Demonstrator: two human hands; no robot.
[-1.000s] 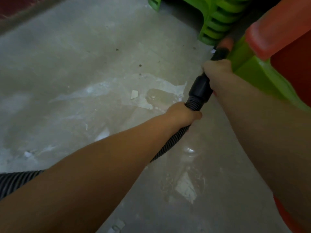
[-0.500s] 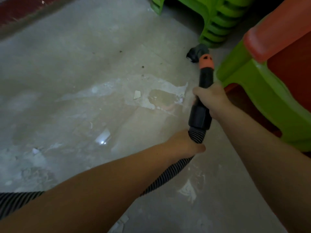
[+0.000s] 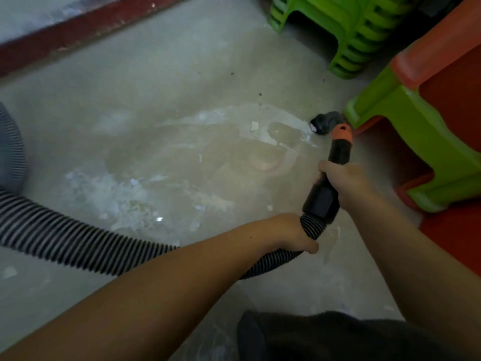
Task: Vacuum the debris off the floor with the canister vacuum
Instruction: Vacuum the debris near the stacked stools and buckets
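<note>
We see the vacuum's black wand (image 3: 324,196) right of the frame's center, running up and slightly right to an orange collar (image 3: 342,132) and a dark nozzle (image 3: 325,121) whose mouth faces left, low over the concrete floor (image 3: 161,82). The nozzle sits just beside the foot of a green stool (image 3: 406,121) and at the right edge of a pale dusty patch.

The right hand (image 3: 343,178) is wrapped around the wand's middle, fingers curled over it from the right. The left hand (image 3: 294,233) grips the ribbed hose (image 3: 78,243) right where it joins the wand's lower end, fingers closed around it. From there the hose dips under the left forearm and runs out to the left edge of the frame, where it rises into a blurred grey curve at the middle left.

White debris (image 3: 122,196) lies scattered left of center, with 1 larger chip (image 3: 254,125) just left of the nozzle and smaller flecks near the hose.

A stack of green stools (image 3: 346,29) stands at the upper right. The green stool at the right has an orange one (image 3: 447,48) over it. A dark red strip (image 3: 78,32) crosses the upper left. Dark cloth (image 3: 325,337), too blurred to tell apart, fills the bottom edge right of center.
</note>
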